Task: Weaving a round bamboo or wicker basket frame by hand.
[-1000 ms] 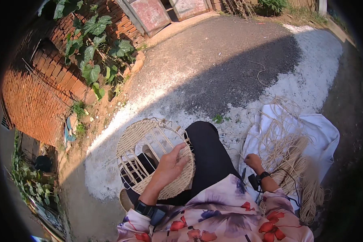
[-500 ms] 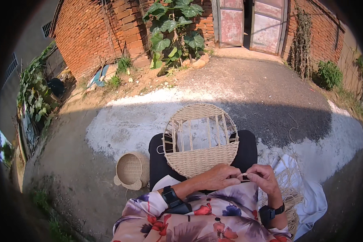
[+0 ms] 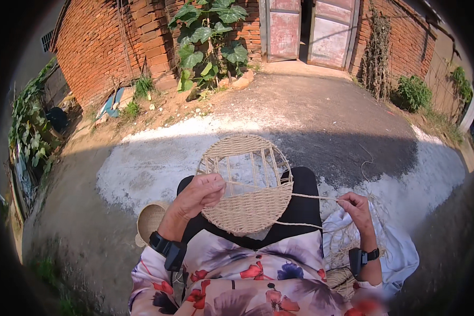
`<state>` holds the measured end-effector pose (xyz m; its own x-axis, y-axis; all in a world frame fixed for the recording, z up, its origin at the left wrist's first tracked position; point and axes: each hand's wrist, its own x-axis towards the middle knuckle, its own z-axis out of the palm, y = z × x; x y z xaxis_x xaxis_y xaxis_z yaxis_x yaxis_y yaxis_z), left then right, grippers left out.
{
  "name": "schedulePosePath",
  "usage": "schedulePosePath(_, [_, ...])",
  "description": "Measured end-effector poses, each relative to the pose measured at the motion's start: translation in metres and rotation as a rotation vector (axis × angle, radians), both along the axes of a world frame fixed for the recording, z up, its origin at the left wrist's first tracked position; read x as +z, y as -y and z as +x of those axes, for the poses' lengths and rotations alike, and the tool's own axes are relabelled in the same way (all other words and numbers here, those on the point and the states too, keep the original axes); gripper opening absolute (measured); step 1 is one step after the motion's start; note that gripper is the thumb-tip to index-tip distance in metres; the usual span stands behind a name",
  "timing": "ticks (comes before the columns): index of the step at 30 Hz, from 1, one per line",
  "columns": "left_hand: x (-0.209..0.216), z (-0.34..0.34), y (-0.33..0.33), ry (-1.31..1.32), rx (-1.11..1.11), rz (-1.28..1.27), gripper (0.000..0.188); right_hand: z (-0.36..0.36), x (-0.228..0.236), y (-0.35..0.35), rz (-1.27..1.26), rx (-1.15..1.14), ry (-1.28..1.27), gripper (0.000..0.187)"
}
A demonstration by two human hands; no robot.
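Note:
On my lap stands a round woven basket (image 3: 247, 210) of pale cord, its lower part closely woven, with bare upright strands above and a woven band at the top. My left hand (image 3: 199, 195) is closed in front of the basket's left side, and a thin strand runs from it across the open part. Out to the right, my right hand (image 3: 356, 206) pinches a cord (image 3: 316, 197) that stretches taut to the basket's right edge. A second length of cord sags below it toward the right-hand pile.
A small woven basket (image 3: 151, 221) sits on the ground at left, partly behind my left forearm. Loose cord (image 3: 342, 282) lies at right on white cloth (image 3: 395, 258). Ahead are a leafy plant (image 3: 210, 47), a brick wall (image 3: 100, 47) and a weathered double door (image 3: 332, 37).
My hands were together at the right of my lap, fingering a cord end. They are now apart: the left over the basket's left side, the right farther right, with cord drawn taut.

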<state>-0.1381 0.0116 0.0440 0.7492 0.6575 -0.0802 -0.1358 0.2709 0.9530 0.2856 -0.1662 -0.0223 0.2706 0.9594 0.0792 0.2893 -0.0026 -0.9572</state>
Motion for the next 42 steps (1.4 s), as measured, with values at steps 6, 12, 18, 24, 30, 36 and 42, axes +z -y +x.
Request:
schedulePosePath(6, [0.008,-0.049,-0.033,0.13,0.253,-0.002,0.023,0.058,-0.024,0.013,0.011,-0.138,0.038,0.016])
schedulePosePath(12, [0.005,-0.079,-0.053,0.304,0.374,-0.116,0.02,0.103,-0.046,0.033,-0.026,-0.287,0.201,0.016])
schedulePosePath(18, [-0.002,-0.121,-0.076,0.413,0.567,-0.178,0.024,0.121,-0.053,0.049,-0.101,-0.372,0.276,0.018])
schedulePosePath(24, [-0.007,-0.157,-0.081,0.443,0.738,-0.194,0.022,0.143,-0.083,0.055,-0.05,-0.436,0.246,0.017])
schedulePosePath(30, [-0.014,-0.18,-0.077,0.442,0.832,-0.198,0.023,0.166,-0.123,0.077,-0.116,-0.504,0.34,0.013])
schedulePosePath(36, [0.0,-0.151,-0.057,0.377,0.827,-0.184,0.024,0.159,-0.126,0.092,-0.16,-0.711,1.365,0.016])
schedulePosePath(42, [0.012,-0.1,-0.043,-0.044,0.386,0.126,0.021,0.21,-0.12,0.122,-0.042,-1.062,0.178,0.023])
